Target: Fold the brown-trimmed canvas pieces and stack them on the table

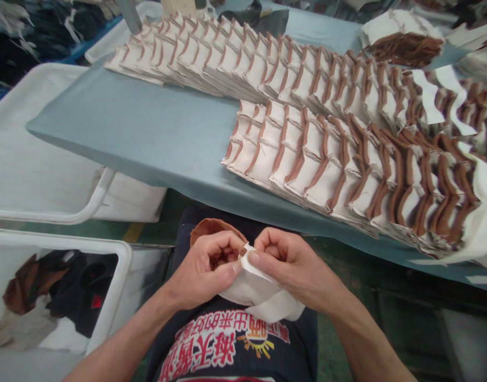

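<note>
Over my lap, both hands pinch the edge of one white and brown fabric piece [263, 292]. My left hand [211, 262] grips its edge between thumb and curled fingers. Close beside it, my right hand [287, 260] pinches the same edge, thumb on top. White cloth hangs below the fingers onto a dark printed apron [215, 345]. A brown part [215, 227] shows behind my left hand; whether it is joined to the white cloth is hidden. Exactly what lies between the fingertips is too small to make out.
On the blue-covered table [128, 122] lie long rows of overlapping white and brown pieces [299, 154]. A bundled stack [402, 37] sits at the back right, near white strips [428, 95]. White bins [128, 254] stand at left, one holding brown, black and white scraps [40, 286].
</note>
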A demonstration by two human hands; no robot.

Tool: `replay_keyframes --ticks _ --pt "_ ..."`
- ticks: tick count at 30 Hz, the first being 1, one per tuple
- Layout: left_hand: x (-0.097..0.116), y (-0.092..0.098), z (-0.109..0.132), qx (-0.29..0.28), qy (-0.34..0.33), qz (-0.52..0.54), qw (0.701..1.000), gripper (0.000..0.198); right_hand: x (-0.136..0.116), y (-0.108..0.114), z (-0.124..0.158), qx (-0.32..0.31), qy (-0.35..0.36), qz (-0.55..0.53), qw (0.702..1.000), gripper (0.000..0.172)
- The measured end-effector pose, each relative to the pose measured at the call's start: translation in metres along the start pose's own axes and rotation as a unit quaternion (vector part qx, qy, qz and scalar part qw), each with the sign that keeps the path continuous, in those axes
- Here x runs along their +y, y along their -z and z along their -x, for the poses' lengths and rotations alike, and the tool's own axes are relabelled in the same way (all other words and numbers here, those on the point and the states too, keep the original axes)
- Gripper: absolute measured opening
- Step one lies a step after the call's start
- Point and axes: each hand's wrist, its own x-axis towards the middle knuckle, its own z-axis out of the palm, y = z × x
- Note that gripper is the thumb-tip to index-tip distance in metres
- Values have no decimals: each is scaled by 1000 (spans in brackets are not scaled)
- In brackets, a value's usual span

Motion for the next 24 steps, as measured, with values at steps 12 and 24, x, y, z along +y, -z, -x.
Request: replay_keyframes --ticks 12,24 --pt "8 -21 -1 97 -26 -128 987 12 14 4 -8 -53 -6 -67 996 49" --pt "0 -27 1 135 -25 -56 989 12 38 -20 -22 -12 170 -28 985 50"
